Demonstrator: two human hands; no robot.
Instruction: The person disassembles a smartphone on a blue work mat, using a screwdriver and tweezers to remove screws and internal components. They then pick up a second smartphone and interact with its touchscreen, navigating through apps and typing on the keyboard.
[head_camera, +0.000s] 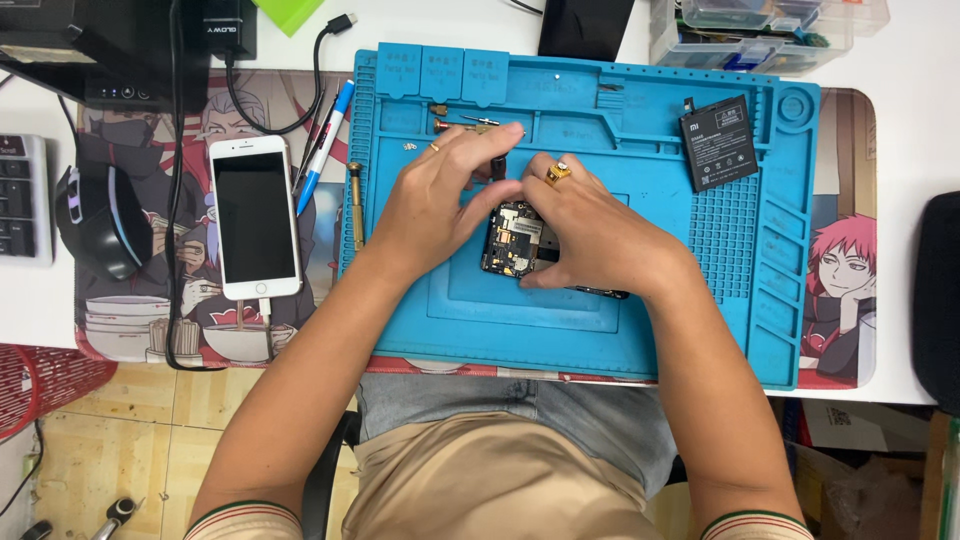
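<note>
An opened phone (513, 238) with its circuit board exposed lies on a blue silicone repair mat (700, 280). Both hands are on it. My left hand (440, 195) grips its upper left side, thumb near the board and index finger stretched over the top. My right hand (590, 225), with a gold ring, covers the phone's right part and holds it from that side. Much of the phone is hidden under the two hands.
A black phone battery (718, 142) lies at the mat's upper right. A white phone (254, 216) on a cable, a blue pen (325, 145), a screwdriver (355, 205), a mouse (100, 220) and a keyboard (22, 200) sit left. Small screws (410, 146) lie on the mat. Plastic parts boxes (760, 30) stand at the back.
</note>
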